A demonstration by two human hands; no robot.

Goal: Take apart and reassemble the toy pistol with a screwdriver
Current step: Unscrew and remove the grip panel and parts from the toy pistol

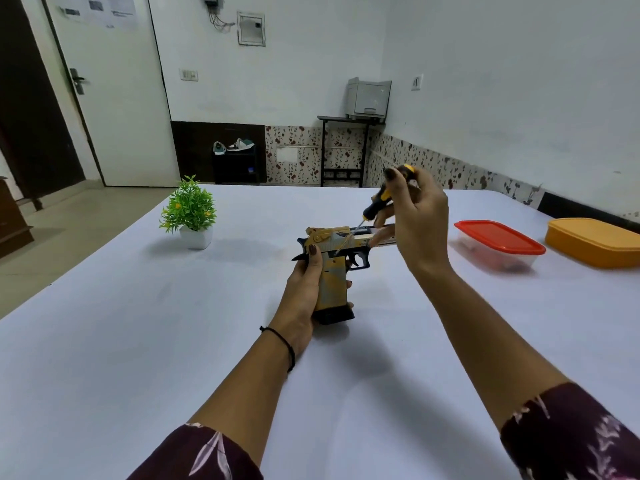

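White table (138,306), left hand (304,289) gripping toy pistol (334,271), right hand (415,220) gripping screwdriver (377,202) above it

Left hand (304,292) holds the toy pistol (334,268); right hand (417,223) sets the screwdriver (375,204) against it.

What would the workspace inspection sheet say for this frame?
Surface: white table.
Job's things: toy pistol upright, barrel pointing right; screwdriver tip against its side above the trigger.
Clutter: potted plant far left; red-lidded container and orange container on the right, both lidded.
Hands: left hand grips the pistol's grip; right hand holds the screwdriver handle.
Cables: none on the table; wires hang on the far wall.
Surroundings: door, printer on a stand, shoes on a shelf.
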